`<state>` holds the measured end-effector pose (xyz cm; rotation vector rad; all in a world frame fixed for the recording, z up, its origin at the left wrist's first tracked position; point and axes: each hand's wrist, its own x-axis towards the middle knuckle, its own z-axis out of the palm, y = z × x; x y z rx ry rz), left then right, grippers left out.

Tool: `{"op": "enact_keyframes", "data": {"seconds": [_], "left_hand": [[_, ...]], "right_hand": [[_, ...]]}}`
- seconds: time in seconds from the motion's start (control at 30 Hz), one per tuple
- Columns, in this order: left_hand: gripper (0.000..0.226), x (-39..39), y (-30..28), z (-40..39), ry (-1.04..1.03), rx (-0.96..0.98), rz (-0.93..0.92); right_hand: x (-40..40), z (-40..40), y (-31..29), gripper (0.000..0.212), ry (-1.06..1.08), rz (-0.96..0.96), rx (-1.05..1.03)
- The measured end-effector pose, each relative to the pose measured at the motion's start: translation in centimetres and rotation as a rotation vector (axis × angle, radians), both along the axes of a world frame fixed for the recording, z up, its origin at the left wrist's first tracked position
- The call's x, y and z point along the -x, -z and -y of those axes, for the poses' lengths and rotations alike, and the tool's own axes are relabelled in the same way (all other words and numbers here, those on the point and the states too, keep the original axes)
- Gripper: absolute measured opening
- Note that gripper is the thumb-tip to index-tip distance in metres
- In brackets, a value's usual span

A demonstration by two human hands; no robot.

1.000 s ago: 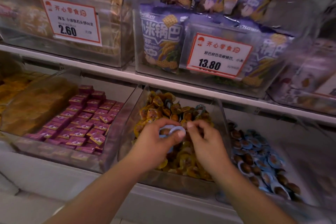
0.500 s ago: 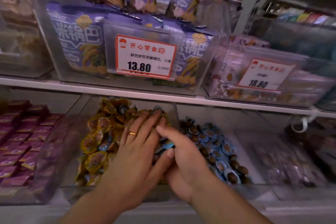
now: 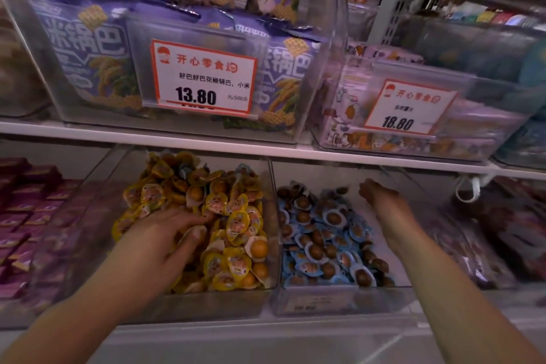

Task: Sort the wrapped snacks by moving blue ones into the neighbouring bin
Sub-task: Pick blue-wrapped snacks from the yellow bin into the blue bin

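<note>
Two clear bins stand side by side on the lower shelf. The left bin (image 3: 273,216) is heaped with yellow wrapped snacks (image 3: 236,224); one bluish wrapper (image 3: 184,170) shows near its back. The right bin (image 3: 339,301) holds blue wrapped snacks (image 3: 325,239). My left hand (image 3: 168,233) lies on the yellow pile with fingers spread and lightly bent, thumb pressing the wrappers. My right hand (image 3: 379,195) is blurred, reaching over the back of the blue bin; whether it holds anything is unclear.
A bin of purple packets (image 3: 20,216) sits to the left and dark packets (image 3: 508,230) to the right. The upper shelf edge (image 3: 266,152) hangs just over the bins, carrying boxes of purple bags with price tags (image 3: 204,77).
My hands have parted: the right hand swung from the yellow bin across to the back of the blue bin, and the left hand stayed on the yellow pile. The view shifted rightward.
</note>
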<state>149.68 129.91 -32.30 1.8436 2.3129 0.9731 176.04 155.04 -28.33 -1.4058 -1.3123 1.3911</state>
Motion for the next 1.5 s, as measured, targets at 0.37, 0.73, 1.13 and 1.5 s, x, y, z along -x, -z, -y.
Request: {"op": "enact_keyframes", "data": {"seconds": [0.37, 0.73, 1.13, 1.5], "left_hand": [[0.026, 3.7, -2.4, 5.2, -0.172, -0.377, -0.346], [0.024, 7.3, 0.0, 8.7, -0.217, -0.194, -0.174], [0.026, 7.1, -0.5, 8.5, -0.216, -0.150, -0.102], [0.033, 7.0, -1.1, 8.9, -0.201, -0.126, -0.048]], "right_hand": [[7.9, 10.4, -0.1, 0.027, -0.561, 0.206, -0.898], [19.0, 17.2, 3.9, 0.039, -1.344, 0.540, -0.993], [23.3, 16.1, 4.7, 0.045, -1.343, 1.044, -1.481], [16.0, 11.8, 1.2, 0.039, -1.389, 1.254, -1.309]]}}
